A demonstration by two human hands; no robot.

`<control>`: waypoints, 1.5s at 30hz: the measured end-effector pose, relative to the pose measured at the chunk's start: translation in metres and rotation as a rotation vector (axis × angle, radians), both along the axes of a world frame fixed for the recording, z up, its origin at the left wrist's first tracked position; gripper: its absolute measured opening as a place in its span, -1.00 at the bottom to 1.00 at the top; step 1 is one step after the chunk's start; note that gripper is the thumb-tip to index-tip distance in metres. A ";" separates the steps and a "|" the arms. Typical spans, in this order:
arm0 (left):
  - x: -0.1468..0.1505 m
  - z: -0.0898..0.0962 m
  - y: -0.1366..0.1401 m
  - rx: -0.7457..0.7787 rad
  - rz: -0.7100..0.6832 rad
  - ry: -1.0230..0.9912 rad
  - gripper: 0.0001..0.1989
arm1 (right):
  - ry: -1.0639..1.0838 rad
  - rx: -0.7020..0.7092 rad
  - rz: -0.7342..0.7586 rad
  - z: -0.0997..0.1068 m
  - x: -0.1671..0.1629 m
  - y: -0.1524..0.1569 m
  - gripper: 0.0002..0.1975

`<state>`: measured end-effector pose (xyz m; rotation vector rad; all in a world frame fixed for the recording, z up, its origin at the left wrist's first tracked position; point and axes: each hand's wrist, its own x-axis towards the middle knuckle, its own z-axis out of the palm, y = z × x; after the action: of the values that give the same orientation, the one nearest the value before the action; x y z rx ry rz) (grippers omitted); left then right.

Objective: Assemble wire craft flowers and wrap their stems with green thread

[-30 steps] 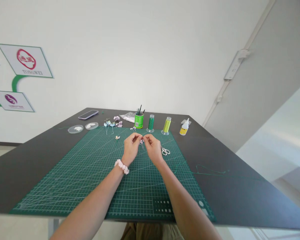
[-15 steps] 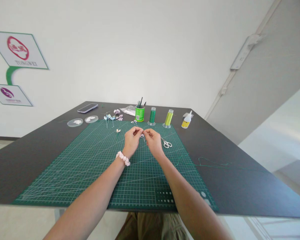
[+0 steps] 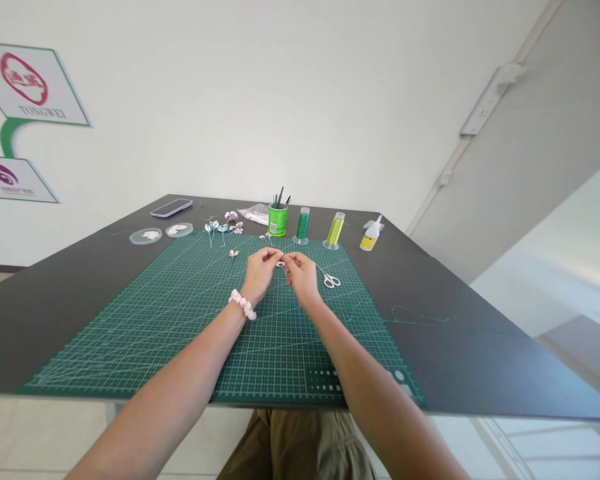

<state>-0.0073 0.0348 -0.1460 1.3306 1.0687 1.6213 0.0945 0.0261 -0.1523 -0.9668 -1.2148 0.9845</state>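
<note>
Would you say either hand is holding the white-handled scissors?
No, the scissors lie on the cutting mat beside the right hand.

A phone lay at the far left of the black table — a plastic bag sat beside a green can. A TONGWEI sign hung on the wall — a power strip well to its right.

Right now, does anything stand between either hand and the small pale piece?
Nothing visible does: the left hand and right hand meet at the small pale piece, which they partly hide. The scissors lie beside the right hand, not between.
</note>
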 end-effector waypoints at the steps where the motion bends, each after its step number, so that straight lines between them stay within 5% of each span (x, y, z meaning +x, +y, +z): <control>1: 0.000 0.000 0.000 0.000 0.001 0.001 -0.91 | 0.005 -0.003 0.001 0.000 0.000 0.000 -0.82; 22: 0.000 0.002 -0.002 0.019 0.081 0.176 -0.93 | -0.108 0.027 -0.069 -0.004 0.002 0.003 -0.81; 45: 0.002 0.001 -0.005 0.144 0.187 0.351 -0.90 | 0.013 -0.014 -0.019 0.005 0.000 -0.004 -0.86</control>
<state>-0.0055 0.0294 -0.1450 1.6989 1.3362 1.6626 0.0947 0.0221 -0.1472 -0.9799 -1.1874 0.9846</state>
